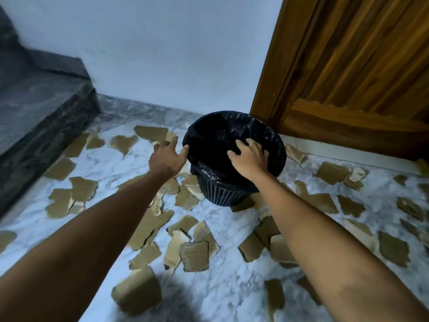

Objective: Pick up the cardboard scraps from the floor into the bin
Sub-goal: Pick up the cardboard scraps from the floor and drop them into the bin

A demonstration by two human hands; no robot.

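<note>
- The grey-veined white marble floor [222, 296] lay strewn with torn brown cardboard scraps [194, 256], near and far, none visible in the bin.
- The round black mesh bin with a black plastic liner [234, 156] stood far, beside the wooden door [352, 73].
- The right hand [251, 159] hovered over the rim, fingers apart and empty.
- The left hand [167, 156], fingers spread, touched the left rim with its thumb, probably steadying it.

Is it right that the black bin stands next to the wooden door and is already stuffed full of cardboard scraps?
Not quite. The bin does stand by the wooden door, but the head view shows only its black liner inside, no cardboard that I can see. The cardboard scraps lie scattered on the floor around it.
</note>
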